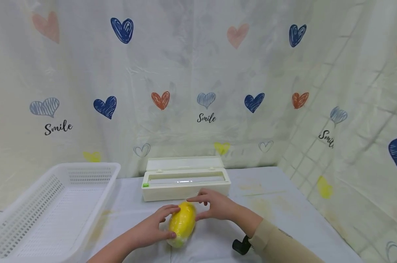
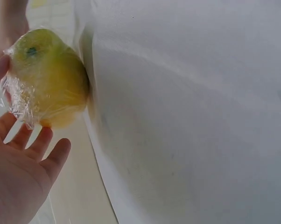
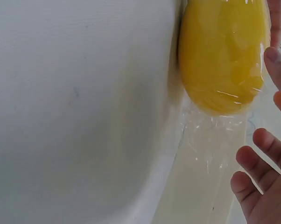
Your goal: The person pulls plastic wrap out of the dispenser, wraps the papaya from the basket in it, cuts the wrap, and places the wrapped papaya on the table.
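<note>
A yellow oblong fruit (image 1: 182,221) wrapped in clear cling film lies on the white-covered table, in front of the wrap dispenser. My left hand (image 1: 155,227) holds it from the left, thumb by the near end and fingers toward the upper side. In the left wrist view the fruit's greenish end (image 2: 40,49) shows a dark spot under crumpled film (image 2: 21,100). My right hand (image 1: 218,205) is at the far right of the fruit, its index finger over the far end and thumb by the side. Loose film (image 3: 210,133) sticks out past that end; the other right fingers (image 3: 255,163) are spread, off the fruit.
Behind the fruit stands a white cling film dispenser (image 1: 185,192) with its lid raised. A large white perforated basket (image 1: 114,182) sits at the left. A dark device (image 1: 241,246) is at the right wrist. A heart-printed curtain (image 1: 185,73) hangs behind and at the right.
</note>
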`<state>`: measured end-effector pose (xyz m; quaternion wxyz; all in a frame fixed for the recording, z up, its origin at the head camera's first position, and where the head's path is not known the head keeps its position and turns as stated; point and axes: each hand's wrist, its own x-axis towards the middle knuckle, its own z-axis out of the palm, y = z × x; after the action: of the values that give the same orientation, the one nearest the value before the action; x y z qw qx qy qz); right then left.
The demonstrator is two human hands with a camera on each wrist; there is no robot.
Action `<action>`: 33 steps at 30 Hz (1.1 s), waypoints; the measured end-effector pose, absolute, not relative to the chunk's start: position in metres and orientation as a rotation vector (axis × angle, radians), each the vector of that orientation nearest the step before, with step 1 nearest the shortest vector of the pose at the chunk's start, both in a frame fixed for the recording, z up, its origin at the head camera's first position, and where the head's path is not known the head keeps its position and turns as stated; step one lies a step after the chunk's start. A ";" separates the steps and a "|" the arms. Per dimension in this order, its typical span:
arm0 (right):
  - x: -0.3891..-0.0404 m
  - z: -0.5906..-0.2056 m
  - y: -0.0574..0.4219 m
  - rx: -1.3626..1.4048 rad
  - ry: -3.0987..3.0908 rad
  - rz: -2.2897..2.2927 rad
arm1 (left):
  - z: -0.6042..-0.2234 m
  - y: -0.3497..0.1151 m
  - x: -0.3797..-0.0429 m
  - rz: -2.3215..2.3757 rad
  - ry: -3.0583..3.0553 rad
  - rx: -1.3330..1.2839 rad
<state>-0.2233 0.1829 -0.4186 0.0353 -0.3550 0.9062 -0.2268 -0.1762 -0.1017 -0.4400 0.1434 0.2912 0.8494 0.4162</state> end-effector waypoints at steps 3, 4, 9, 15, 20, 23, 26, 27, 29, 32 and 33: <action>-0.223 -0.416 0.178 -1.132 2.788 -0.616 | -0.439 -0.103 -0.176 1.205 2.423 0.854; -0.223 -0.415 0.177 -1.136 2.786 -0.599 | -0.439 -0.103 -0.177 1.201 2.421 0.859; -0.223 -0.415 0.174 -1.119 2.795 -0.541 | -0.439 -0.104 -0.176 1.169 2.443 0.812; -0.222 -0.417 0.173 -1.080 2.844 -0.509 | -0.438 -0.106 -0.165 1.147 2.593 0.589; -0.221 -0.422 0.173 -1.068 2.907 -0.502 | -0.438 -0.107 -0.151 1.116 2.696 0.493; -0.220 -0.425 0.172 -1.097 2.946 -0.486 | -0.440 -0.107 -0.149 1.091 2.698 0.511; -0.219 -0.428 0.171 -1.127 2.975 -0.478 | -0.444 -0.107 -0.150 1.071 2.687 0.572; -0.219 -0.429 0.170 -1.134 2.980 -0.482 | -0.446 -0.107 -0.151 1.067 2.686 0.590; -0.218 -0.429 0.169 -1.145 2.997 -0.477 | -0.448 -0.107 -0.153 1.038 2.701 0.615; -0.217 -0.430 0.167 -1.172 3.030 -0.439 | -0.449 -0.107 -0.157 0.982 2.731 0.576; -0.217 -0.429 0.167 -1.178 3.043 -0.420 | -0.449 -0.107 -0.159 0.957 2.740 0.558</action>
<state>-0.2168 0.1669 -0.4295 -0.0743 -0.3570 0.9224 -0.1273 -0.1586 -0.1070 -0.4485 0.0929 0.1879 0.9231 0.3223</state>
